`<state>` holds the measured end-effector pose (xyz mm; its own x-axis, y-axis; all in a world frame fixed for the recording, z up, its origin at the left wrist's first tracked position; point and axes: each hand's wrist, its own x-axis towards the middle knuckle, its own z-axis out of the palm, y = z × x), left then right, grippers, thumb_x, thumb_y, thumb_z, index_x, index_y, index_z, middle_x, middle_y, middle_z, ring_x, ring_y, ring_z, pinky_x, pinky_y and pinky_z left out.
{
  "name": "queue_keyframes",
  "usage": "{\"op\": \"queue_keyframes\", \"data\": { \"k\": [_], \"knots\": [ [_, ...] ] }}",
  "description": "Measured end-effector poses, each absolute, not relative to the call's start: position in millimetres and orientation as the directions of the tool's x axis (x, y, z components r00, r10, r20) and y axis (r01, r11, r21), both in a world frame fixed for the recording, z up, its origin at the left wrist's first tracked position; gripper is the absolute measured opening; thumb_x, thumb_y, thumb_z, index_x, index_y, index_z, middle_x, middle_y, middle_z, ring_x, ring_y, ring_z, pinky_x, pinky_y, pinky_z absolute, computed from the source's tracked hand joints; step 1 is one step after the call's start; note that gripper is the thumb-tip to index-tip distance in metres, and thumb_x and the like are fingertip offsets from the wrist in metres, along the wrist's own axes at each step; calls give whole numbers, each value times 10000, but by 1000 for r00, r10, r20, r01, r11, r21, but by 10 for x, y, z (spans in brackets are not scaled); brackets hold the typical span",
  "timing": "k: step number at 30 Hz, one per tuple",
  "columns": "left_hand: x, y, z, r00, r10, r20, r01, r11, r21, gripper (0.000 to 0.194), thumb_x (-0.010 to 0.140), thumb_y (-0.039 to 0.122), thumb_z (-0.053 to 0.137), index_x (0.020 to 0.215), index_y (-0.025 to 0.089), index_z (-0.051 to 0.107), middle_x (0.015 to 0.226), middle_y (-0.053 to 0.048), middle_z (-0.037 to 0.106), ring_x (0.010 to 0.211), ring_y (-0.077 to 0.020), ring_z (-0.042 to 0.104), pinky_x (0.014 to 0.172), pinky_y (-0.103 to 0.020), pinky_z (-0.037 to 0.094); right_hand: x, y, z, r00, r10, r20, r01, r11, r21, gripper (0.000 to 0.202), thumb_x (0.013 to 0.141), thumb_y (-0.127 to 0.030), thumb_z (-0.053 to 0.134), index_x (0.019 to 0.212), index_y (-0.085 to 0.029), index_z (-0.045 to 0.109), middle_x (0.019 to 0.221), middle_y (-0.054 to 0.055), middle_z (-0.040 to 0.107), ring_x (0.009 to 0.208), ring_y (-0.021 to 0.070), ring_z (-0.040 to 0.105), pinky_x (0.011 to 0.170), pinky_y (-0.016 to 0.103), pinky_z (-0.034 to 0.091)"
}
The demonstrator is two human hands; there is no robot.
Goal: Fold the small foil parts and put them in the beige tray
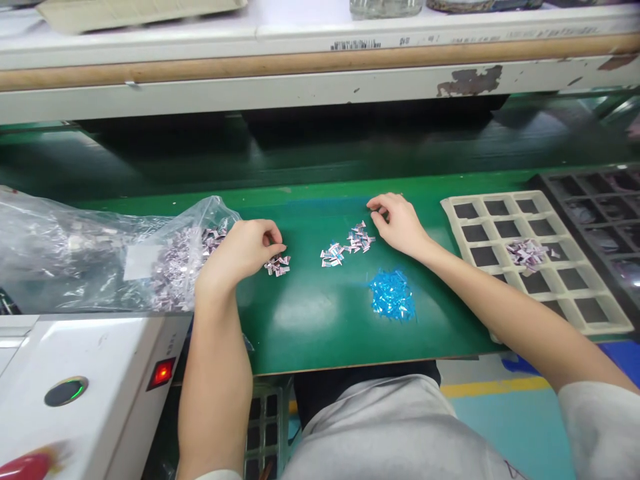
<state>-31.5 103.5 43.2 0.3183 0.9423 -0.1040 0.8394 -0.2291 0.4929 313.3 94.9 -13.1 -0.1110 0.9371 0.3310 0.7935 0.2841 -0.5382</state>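
Note:
My left hand [250, 248] is over a small pile of silvery-pink pieces [278, 267] on the green table, its fingers curled with thumb and fingertips close together; what they hold, if anything, is too small to name. My right hand [397, 220] rests near the table surface, fingers bent and thumb apart from them, nothing visible between. Just left of it lie two loose clusters of small pieces, one nearer [360, 239] and one farther left [332, 255]. Below them is a heap of thin blue strips [393, 295].
A clear bag [175, 267] full of similar pieces lies at the left, behind a white machine [90, 393] with a red lit switch. At the right, a cream compartment tray [543, 283] holds some pieces beside a dark tray [595, 200]. A shelf edge [300, 67] spans the back.

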Motion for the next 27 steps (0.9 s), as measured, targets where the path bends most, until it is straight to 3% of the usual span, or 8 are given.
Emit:
{"op": "queue_keyframes", "data": {
  "k": [4,7,11,20,27],
  "knots": [
    [-202,944,493,334,941,-55,686,-203,699,209,835,435,808,804,250,717,778,-53,800,726,-280,774,696,-371,594,3214,1055,-222,-158,922,354,860,305,-409,398,1030,-201,478,1336,-181,732,1395,172,715,1317,394,589,1154,619,486],
    [-44,898,454,335,942,-12,520,-174,836,228,835,427,837,852,225,732,781,-67,812,743,-285,808,712,-371,641,3253,1140,-301,-147,939,310,872,271,-407,440,1055,-249,461,1400,-158,718,1390,193,707,1317,424,565,1159,659,469],
    [184,875,315,346,937,35,372,-172,912,180,858,376,831,879,207,774,873,-98,844,820,-301,843,761,-376,676,3291,1228,-386,-106,943,316,859,247,-448,456,1034,-255,490,1413,-145,718,1346,215,699,1297,446,549,1152,696,465],
    [444,836,126,339,940,45,164,-106,981,223,829,376,895,893,184,801,886,-116,844,834,-301,846,804,-416,712,3333,1296,-398,-66,938,339,834,239,-498,353,907,-227,623,1219,-189,783,1170,169,703,1209,415,582,1135,676,486],
    [518,806,112,311,949,41,77,-69,995,263,769,379,952,844,173,807,846,-111,840,806,-294,843,808,-422,720,3293,1251,-327,-1,926,377,809,222,-544,111,965,-222,596,962,-235,707,1052,119,740,1085,349,617,1111,608,476]
  ]
}}
